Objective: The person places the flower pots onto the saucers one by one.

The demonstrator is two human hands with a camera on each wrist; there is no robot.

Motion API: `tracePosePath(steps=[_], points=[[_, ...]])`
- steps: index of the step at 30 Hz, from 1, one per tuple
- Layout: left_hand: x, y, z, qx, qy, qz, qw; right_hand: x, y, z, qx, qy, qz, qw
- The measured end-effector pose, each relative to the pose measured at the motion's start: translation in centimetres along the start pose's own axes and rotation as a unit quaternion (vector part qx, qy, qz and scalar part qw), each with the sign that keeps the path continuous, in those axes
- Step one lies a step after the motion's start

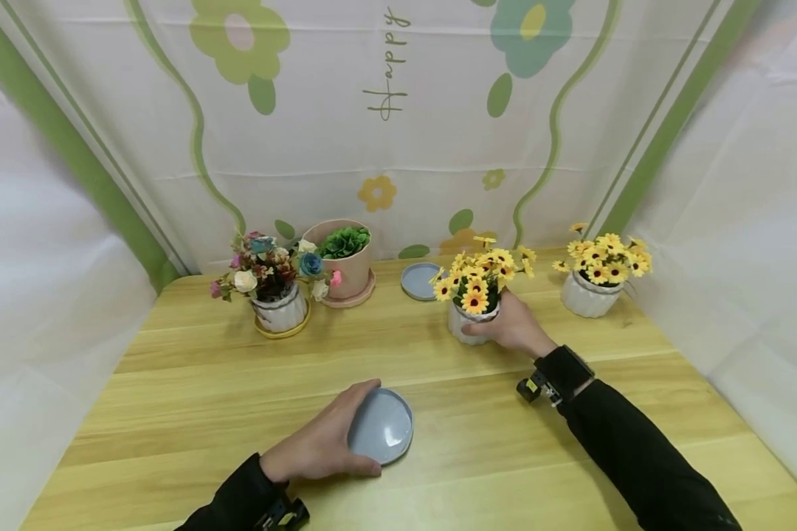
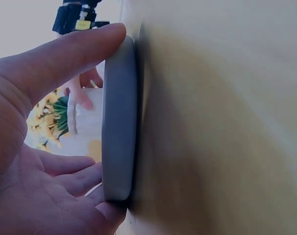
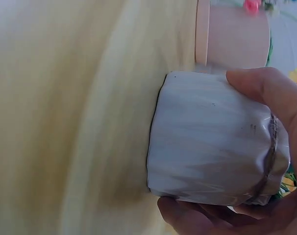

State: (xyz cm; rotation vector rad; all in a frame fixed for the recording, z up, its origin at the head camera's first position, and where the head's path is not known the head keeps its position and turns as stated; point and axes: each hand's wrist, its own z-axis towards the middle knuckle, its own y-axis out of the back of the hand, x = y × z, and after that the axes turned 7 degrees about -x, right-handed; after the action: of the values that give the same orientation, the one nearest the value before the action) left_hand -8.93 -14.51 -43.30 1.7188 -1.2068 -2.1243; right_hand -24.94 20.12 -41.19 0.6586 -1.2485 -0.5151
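Observation:
My left hand [image 1: 325, 440] grips a round blue-grey saucer [image 1: 382, 428] by its rim, thumb on one side and fingers on the other. In the left wrist view the saucer [image 2: 120, 122] lies flat, close over the wooden tabletop. Farther back, my right hand [image 1: 514, 324] holds a white ribbed pot [image 1: 461, 324] of yellow daisy-like flowers [image 1: 474, 284] around its side. The right wrist view shows the thumb and fingers on opposite sides of this pot [image 3: 212, 139], with a cord tied below its rim. The pot is upright.
Another blue saucer [image 1: 420, 281] lies at the back, left of the held pot. A second pot of yellow flowers [image 1: 591, 295] stands at the back right. At back left are a pot of mixed flowers [image 1: 282, 313] on a yellow saucer and a pink pot [image 1: 352, 273] with green leaves.

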Motion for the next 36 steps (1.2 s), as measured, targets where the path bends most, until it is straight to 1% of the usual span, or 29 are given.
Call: tracePosePath(steps=[6,10,14,20,23,26,31,36], points=[[-0.2,0.1,1.0,0.000,-0.008,0.000,1.0000,1.3,-1.0,-1.6,0.011,0.025,0.010,1.000],[-0.3,0.1,1.7,-0.002,-0.005,0.005,1.0000,2.0,-1.6,-2.5,0.022,0.050,0.016,0.998],[-0.4,-0.1,2.5,-0.008,-0.010,0.013,0.9998,2.5,-2.0,-3.6,0.034,0.062,0.023,0.997],[-0.4,-0.2,3.7,-0.014,-0.020,0.014,0.9996,3.4,-2.6,-4.9,0.042,0.061,0.017,0.997],[-0.6,-0.1,4.1,-0.016,-0.021,0.010,0.9996,3.8,-2.8,-5.3,0.045,0.064,0.025,0.997],[-0.8,-0.1,4.3,-0.018,-0.021,0.007,0.9996,4.1,-3.0,-5.5,0.049,0.065,0.032,0.996],[-1.1,-0.3,4.6,-0.023,-0.018,0.005,0.9996,4.2,-3.0,-5.9,0.049,0.068,0.020,0.996],[-1.1,-0.7,4.6,-0.026,-0.014,0.002,0.9996,4.2,-3.0,-6.2,0.035,0.073,0.010,0.997]])
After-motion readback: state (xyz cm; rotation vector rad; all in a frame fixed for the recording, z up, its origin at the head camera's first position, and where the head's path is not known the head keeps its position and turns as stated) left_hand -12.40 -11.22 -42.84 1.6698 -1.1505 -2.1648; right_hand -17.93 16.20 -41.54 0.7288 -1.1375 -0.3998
